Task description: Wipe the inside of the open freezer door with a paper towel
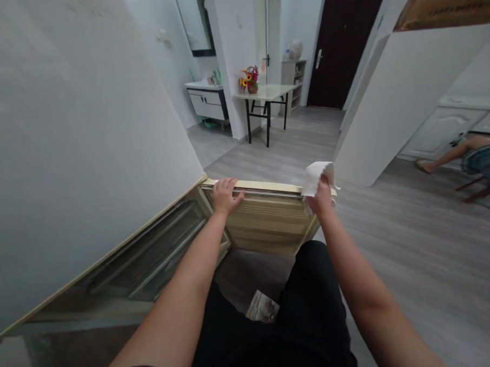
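A refrigerator's lower door (271,220) stands swung out in front of me, its cream ribbed inner face toward me. My left hand (226,195) grips the top edge near the hinge side, fingers over the rim and thumb apart. At the outer top corner, my right hand (322,197) is closed on a white tissue (315,177), which drapes over the edge. Part of the tissue is hidden behind my fingers. To my left, the open lower compartment (167,252) shows clear drawer fronts with ridges. The closed upper door (88,120) rises above it.
Between my legs, a small patterned box or packet (262,307) lies on the floor. Ahead stands a folding table (273,91) with a flower basket (250,79). A white panel (391,101) with a cardboard box (448,6) is at right. Beyond it, a person's leg (450,154) shows beside a stool.
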Motion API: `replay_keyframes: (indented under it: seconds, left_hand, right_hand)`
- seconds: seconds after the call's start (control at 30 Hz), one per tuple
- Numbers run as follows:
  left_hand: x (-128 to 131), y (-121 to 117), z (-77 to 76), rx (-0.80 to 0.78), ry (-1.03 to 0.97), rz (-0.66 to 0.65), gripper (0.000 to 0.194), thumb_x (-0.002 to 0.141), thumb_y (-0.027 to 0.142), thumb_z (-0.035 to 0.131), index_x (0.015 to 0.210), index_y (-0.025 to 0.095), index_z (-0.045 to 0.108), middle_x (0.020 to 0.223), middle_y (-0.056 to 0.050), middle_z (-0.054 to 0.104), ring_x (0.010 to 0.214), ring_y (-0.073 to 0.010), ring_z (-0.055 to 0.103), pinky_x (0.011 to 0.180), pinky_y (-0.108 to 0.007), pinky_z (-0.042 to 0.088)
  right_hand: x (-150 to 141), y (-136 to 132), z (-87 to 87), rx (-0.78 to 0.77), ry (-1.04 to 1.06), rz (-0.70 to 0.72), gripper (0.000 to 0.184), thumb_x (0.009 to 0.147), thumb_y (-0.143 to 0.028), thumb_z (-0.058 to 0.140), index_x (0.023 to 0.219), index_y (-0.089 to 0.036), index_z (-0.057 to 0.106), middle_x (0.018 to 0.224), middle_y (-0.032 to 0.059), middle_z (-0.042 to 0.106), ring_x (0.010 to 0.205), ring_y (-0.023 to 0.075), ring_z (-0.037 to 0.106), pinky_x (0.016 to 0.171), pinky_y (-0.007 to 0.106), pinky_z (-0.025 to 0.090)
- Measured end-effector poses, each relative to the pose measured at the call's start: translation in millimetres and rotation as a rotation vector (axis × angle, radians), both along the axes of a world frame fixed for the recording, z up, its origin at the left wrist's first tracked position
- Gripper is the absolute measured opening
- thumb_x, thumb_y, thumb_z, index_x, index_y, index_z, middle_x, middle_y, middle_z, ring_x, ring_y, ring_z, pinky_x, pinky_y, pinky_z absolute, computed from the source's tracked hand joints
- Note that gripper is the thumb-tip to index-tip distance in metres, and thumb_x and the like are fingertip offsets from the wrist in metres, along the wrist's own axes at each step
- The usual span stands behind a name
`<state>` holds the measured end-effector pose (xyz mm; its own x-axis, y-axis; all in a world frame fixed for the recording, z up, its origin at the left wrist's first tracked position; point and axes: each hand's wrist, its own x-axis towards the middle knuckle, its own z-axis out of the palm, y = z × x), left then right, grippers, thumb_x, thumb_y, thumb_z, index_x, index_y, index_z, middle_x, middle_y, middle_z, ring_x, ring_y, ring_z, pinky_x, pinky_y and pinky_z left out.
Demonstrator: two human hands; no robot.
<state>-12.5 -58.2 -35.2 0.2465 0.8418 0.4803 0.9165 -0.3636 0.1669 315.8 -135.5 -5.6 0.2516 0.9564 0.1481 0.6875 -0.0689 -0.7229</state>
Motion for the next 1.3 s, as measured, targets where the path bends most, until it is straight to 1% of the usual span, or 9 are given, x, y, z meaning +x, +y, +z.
replay_keyframes:
  seconds: [0.1, 0.2, 0.3, 0.63, 0.93, 1.03, 1.13, 1.2, 1.3]
  left_hand:
    - [-3.1, 1.2, -3.3, 0.008, -0.014, -0.013, 0.063, 0.095, 0.057, 0.042, 0.143, 0.019, 0.058, 0.147, -0.014, 0.060, 0.138, -0.0306, 0.049, 0.121, -0.045, 0.029]
    - [0.7, 6.0, -7.3, 0.018, -0.044, 0.013, 0.064, 0.093, 0.059, 0.044, 0.143, 0.020, 0.058, 0.147, -0.014, 0.060, 0.139, -0.0319, 0.049, 0.121, -0.047, 0.028]
    - [7.2, 13.3, -12.5, 0.028, -0.077, 0.059, 0.068, 0.092, 0.062, 0.045, 0.142, 0.019, 0.059, 0.147, -0.016, 0.060, 0.140, -0.0338, 0.049, 0.123, -0.049, 0.025]
    - [18.5, 29.0, -19.4, 0.001, -0.118, 0.120, 0.075, 0.086, 0.067, 0.051, 0.146, 0.021, 0.058, 0.149, -0.016, 0.059, 0.141, -0.0377, 0.048, 0.122, -0.053, 0.026]
    - [19.3, 25.0, -25.3, 0.063, -0.175, 0.063, 0.070, 0.095, 0.064, 0.043, 0.147, 0.018, 0.056, 0.153, -0.015, 0.055, 0.148, -0.0355, 0.043, 0.127, -0.055, 0.021]
    - [27.6, 12.7, -32.0, 0.101, -0.230, 0.094, 0.064, 0.102, 0.053, 0.032, 0.153, 0.018, 0.049, 0.162, -0.013, 0.046, 0.156, -0.0316, 0.032, 0.130, -0.054, 0.017]
    - [39.9, -12.4, -49.2, 0.049, -0.349, 0.116, 0.067, 0.103, 0.044, 0.031, 0.162, 0.013, 0.031, 0.171, -0.014, 0.028, 0.162, -0.0294, 0.013, 0.131, -0.055, 0.016]
    - [44.1, -43.2, -69.9, -0.143, -0.386, 0.074, 0.073, 0.101, 0.045, 0.037, 0.164, 0.010, 0.022, 0.174, -0.016, 0.015, 0.163, -0.0295, 0.003, 0.131, -0.055, 0.017]
    - [40.6, -120.9, -114.8, -0.345, -0.361, 0.034, 0.062, 0.099, 0.043, 0.041, 0.156, 0.018, 0.044, 0.168, -0.013, 0.035, 0.159, -0.0269, 0.026, 0.127, -0.048, 0.033]
  right_hand:
    - [-11.9, 20.6, 24.2, -0.033, -0.316, -0.006, 0.034, 0.097, -0.023, 0.045, 0.102, -0.008, 0.075, 0.099, 0.0159, 0.075, 0.091, 0.0213, 0.068, 0.075, 0.025, 0.051]
    - [-20.3, 35.2, 31.9, -0.144, -0.548, 0.032, 0.037, 0.101, -0.031, 0.043, 0.116, -0.016, 0.073, 0.116, 0.0156, 0.074, 0.103, 0.0282, 0.069, 0.084, 0.032, 0.047]
    - [-17.9, 50.5, 32.6, -0.201, -0.598, 0.070, 0.040, 0.102, -0.032, 0.037, 0.121, -0.020, 0.071, 0.119, 0.0138, 0.073, 0.106, 0.0298, 0.069, 0.083, 0.033, 0.045]
    - [-3.2, 100.4, 31.7, -0.155, -0.685, 0.090, 0.042, 0.102, -0.031, 0.038, 0.122, -0.017, 0.071, 0.117, 0.0147, 0.074, 0.105, 0.0289, 0.068, 0.078, 0.030, 0.041]
    - [-4.5, 93.0, 29.5, -0.128, -0.721, 0.052, 0.045, 0.102, -0.033, 0.037, 0.124, -0.017, 0.072, 0.113, 0.0159, 0.073, 0.104, 0.0297, 0.067, 0.078, 0.030, 0.041]
    - [-6.8, 77.8, 28.1, -0.108, -0.730, 0.047, 0.045, 0.102, -0.032, 0.036, 0.124, -0.017, 0.071, 0.112, 0.0150, 0.074, 0.101, 0.0287, 0.067, 0.076, 0.030, 0.040]
    - [-9.9, 59.1, 25.4, -0.074, -0.741, 0.051, 0.045, 0.103, -0.032, 0.034, 0.123, -0.016, 0.071, 0.110, 0.0149, 0.074, 0.098, 0.0276, 0.067, 0.076, 0.031, 0.039]
    - [-12.5, 46.7, 23.4, -0.051, -0.752, 0.055, 0.046, 0.104, -0.033, 0.032, 0.121, -0.015, 0.071, 0.109, 0.0154, 0.073, 0.096, 0.0276, 0.068, 0.076, 0.031, 0.040]
    - [-18.1, 29.5, 22.7, -0.040, -0.760, 0.072, 0.048, 0.104, -0.040, 0.033, 0.119, -0.014, 0.071, 0.110, 0.0164, 0.073, 0.099, 0.0288, 0.069, 0.079, 0.033, 0.043]
